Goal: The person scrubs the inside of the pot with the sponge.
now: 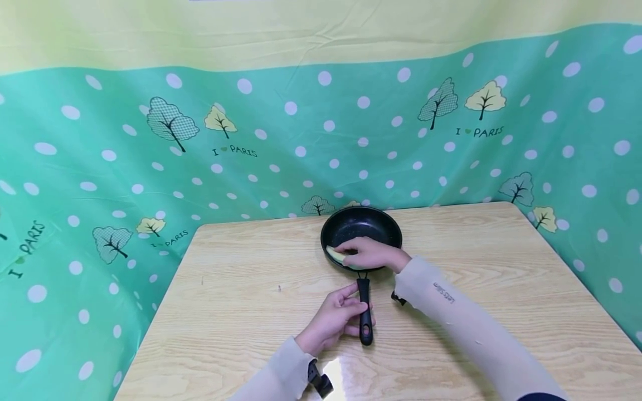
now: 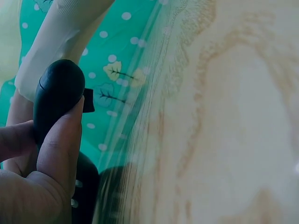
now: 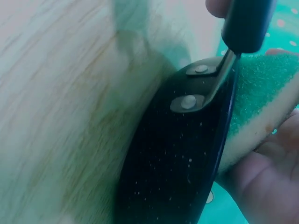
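A black frying pan [image 1: 358, 224] sits at the upper middle of the desk [image 1: 241, 295] in the head view, its handle [image 1: 364, 291] pointing toward the bottom of the frame. Inside it, at the lower left of the bowl, is a scouring sponge [image 1: 335, 255]. The right hand [image 1: 370, 254] has its grip on the sponge; the right wrist view shows the green scrubbing layer toward the pan's rim and the pale layer toward the palm. The left hand [image 1: 333, 317] has a narrow grip, pinching the handle between thumb and fingers.

The right hand hides part of the pan's interior and most of the sponge. Both wrist views cut off the pan at their bottom edge, and both sleeves [image 1: 466, 320] run out of the head view at the bottom.

The pan's far rim overlaps the desk's back edge in the head view, in front of a green dotted curtain [image 1: 281, 131]. Wood surface extends widely left and right of the pan; the near edge lies out of frame.
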Demonstrator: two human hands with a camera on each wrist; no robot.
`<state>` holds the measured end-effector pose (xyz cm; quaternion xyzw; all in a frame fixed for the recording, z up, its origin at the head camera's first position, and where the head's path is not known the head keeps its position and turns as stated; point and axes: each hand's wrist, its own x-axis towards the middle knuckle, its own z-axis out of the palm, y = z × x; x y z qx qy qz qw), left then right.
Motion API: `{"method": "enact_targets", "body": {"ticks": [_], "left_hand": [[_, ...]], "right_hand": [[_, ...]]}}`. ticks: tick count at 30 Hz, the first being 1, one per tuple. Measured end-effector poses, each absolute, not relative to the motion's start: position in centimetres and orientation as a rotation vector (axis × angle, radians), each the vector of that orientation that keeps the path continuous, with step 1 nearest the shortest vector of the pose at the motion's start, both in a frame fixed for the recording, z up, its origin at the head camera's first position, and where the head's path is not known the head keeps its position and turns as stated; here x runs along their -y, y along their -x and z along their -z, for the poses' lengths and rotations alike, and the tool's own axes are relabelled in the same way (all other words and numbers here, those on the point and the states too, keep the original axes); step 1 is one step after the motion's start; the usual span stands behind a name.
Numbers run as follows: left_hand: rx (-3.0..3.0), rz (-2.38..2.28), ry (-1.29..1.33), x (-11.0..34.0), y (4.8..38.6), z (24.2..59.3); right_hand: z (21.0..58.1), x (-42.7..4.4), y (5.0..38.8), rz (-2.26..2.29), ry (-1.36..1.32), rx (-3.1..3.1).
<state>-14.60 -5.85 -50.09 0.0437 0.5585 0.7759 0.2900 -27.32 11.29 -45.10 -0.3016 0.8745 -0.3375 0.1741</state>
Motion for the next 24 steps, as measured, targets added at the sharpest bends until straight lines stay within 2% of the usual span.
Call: {"method": "enact_targets", "body": {"ticks": [16, 24], "left_hand": [[-1.509, -2.064, -0.104, 5.9, 14.6, 49.9], [-1.514, -2.055, -0.116, 5.9, 14.6, 49.9]], "right_hand": [[45.4, -9.1, 27.9, 0.984, 0.758, -2.489], [45.6, -8.5, 28.4, 0.963, 0.799, -2.525]]}}
